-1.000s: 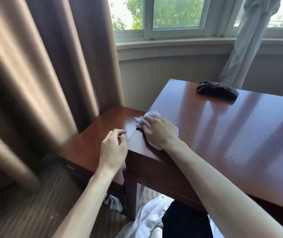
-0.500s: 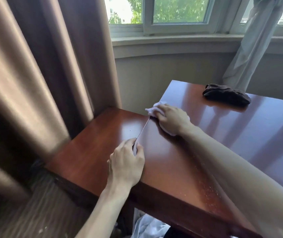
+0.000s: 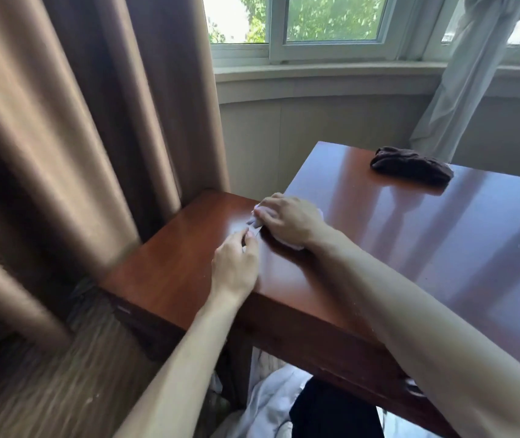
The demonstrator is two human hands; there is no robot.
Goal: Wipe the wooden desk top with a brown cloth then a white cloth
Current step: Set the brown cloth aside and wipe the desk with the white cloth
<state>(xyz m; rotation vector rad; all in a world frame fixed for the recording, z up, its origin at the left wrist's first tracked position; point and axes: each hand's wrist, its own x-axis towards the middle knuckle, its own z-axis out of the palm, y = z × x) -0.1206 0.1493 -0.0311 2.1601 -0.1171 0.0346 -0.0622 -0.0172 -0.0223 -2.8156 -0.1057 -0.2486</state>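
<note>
desk top [image 3: 442,248] glossy | brown cloth [image 3: 410,167] far edge | curtain [image 3: 63,137] left

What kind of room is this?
Probably a bedroom or hotel room: a polished wooden desk stands by a curved bay window with heavy brown curtains, and the floor is carpeted.

The right hand [image 3: 287,221] covers most of the white cloth [image 3: 296,246] — only slivers show at its fingertips and wrist. The wooden desk top [image 3: 442,248] runs off the right edge beyond that hand. Left of the desk, the curtain [image 3: 63,153] is blurred — its folds cut off at top and left.
</note>
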